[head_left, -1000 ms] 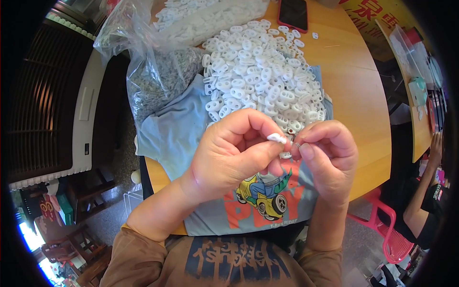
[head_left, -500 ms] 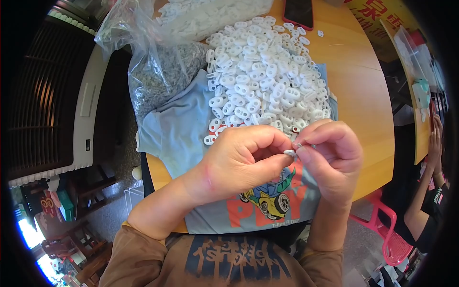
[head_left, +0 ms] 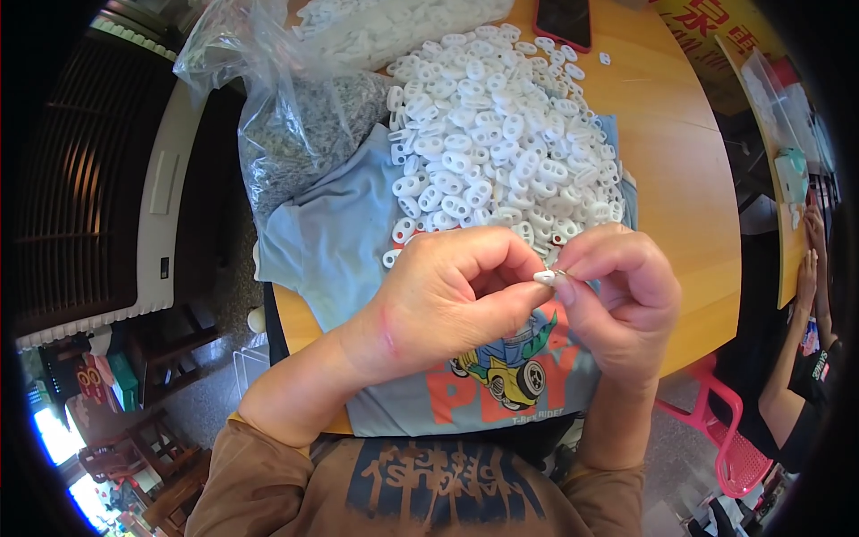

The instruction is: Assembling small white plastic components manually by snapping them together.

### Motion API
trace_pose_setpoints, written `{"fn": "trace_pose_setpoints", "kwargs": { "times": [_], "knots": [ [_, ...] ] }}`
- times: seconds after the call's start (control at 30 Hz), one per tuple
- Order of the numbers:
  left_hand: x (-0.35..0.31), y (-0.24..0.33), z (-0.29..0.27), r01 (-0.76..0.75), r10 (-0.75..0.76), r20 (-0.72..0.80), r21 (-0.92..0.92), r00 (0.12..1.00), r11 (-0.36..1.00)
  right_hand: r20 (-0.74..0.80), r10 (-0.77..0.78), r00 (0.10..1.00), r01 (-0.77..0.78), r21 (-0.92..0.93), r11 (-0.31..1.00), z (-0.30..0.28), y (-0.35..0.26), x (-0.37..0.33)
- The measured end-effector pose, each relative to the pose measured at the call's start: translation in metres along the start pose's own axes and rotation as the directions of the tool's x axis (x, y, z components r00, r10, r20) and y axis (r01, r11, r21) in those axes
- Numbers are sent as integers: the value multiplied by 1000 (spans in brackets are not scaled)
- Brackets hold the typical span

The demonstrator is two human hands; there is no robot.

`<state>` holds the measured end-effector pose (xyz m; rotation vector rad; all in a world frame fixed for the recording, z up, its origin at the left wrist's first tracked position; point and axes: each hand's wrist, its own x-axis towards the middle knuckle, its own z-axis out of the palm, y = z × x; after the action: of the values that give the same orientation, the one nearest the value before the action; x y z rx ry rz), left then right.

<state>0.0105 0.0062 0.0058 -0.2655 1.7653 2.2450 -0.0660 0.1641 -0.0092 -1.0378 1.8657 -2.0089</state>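
Observation:
Between thumb and index finger, my left hand (head_left: 461,286) pinches a small white oval plastic piece (head_left: 544,277), seen nearly edge-on. My right hand (head_left: 622,300) meets it from the right, thumb and forefinger closed on a tiny thin metallic bit (head_left: 559,272) at the piece's end; its exact kind is too small to make out. Just beyond both hands rises a heap of white two-hole oval plastic pieces (head_left: 501,125). Heap and hands are over a grey printed T-shirt (head_left: 331,233) spread on the wooden table (head_left: 680,197).
Left of the heap stands a clear plastic bag (head_left: 309,134) full of small greyish bits. Another bag of white pieces (head_left: 403,31) lies at the back, beside a dark phone (head_left: 564,20). At right are a pink chair (head_left: 743,461) and another person's arm (head_left: 787,385).
The white piece has turned slightly and shows more of its side between my fingertips. My right fingertips have shifted a little against it. At far right, the other person's hands have moved apart.

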Motion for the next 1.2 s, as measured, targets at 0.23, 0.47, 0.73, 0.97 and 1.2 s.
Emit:
{"fn": "trace_pose_setpoints", "kwargs": {
  "times": [0.23, 0.47, 0.73, 0.97, 1.2],
  "knots": [
    [0, -2, 3, -101, 90, -79, -162, 993, 982, -20, 29, 999, -27, 76, 997, 2, -1, 0],
    [2, -6, 2, -229, 202, -136, -228, 970, 946, -38, 41, 998, -35, 136, 990, 0, -1, -3],
    [2, -3, 2, -209, 185, -134, -194, 974, 959, -3, 61, 998, -61, 128, 990, -1, -1, -4],
    [4, -4, 0, -237, 214, -135, -190, 967, 953, -3, 106, 994, -105, 111, 988, 0, -1, -3],
    [4, -6, 0, -260, 244, -124, -136, 962, 956, 4, 107, 994, -107, 88, 990, 0, -2, -3]
  ]
}}
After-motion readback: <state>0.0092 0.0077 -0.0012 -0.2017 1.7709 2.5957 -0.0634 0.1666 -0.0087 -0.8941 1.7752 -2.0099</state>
